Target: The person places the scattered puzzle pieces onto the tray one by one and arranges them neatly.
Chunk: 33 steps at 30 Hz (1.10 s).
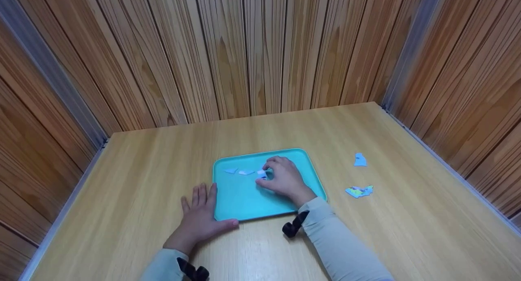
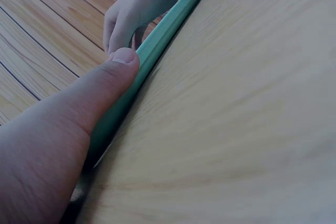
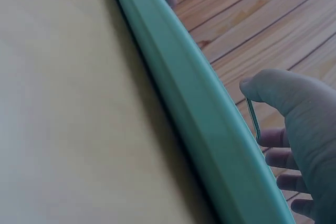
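Observation:
My right hand (image 1: pixel 283 178) is over the turquoise tray (image 1: pixel 252 203), pinching a small blue-and-white puzzle piece (image 1: pixel 261 174) between thumb and fingers. The right wrist view shows that piece (image 3: pixel 252 118) edge-on, thin and flat, held by its two ends above the tray's rim. To its left in the tray lie a blue triangular piece (image 1: pixel 230 171) and a blue-and-white piece (image 1: pixel 246 172). My left hand (image 1: pixel 202 218) rests at the tray's near left corner with fingers straight and spread. Its thumb (image 2: pixel 118 74) lies along the front rim.
Right of the tray on the wooden table (image 1: pixel 138 183), a blue piece (image 1: pixel 360 160) lies farther back. Nearer sits a cluster of blue, yellow and purple pieces (image 1: pixel 359 191). Wood-panelled walls (image 1: pixel 236 53) stand behind the table and on both sides.

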### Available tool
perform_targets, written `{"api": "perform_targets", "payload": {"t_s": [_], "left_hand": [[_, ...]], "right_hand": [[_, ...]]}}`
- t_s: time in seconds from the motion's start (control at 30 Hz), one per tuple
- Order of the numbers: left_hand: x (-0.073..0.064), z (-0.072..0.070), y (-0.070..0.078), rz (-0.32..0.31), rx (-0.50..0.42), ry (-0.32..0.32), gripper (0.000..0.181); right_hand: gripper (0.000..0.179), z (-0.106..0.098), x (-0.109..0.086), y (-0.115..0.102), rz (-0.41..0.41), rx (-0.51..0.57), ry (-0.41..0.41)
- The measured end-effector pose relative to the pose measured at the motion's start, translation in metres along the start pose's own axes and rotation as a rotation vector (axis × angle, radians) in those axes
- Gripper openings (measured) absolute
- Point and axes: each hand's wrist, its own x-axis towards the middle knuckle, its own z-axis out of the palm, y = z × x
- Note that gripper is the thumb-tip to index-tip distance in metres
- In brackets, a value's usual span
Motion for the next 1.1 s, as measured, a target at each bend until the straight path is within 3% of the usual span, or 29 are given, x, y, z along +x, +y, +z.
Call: {"api": "perform_targets", "payload": {"t_s": [0.33, 1.1], "left_hand": [[0.001, 0.001, 0.001, -0.003, 0.006, -0.004, 0.133], [0.001, 0.0, 0.001, -0.008, 0.025, -0.005, 0.133]], "right_hand": [[0.051, 0.015, 0.005, -0.026, -0.002, -0.017, -0.025], [0.053, 0.05, 0.011, -0.073, -0.013, -0.083, 0.036]]}}
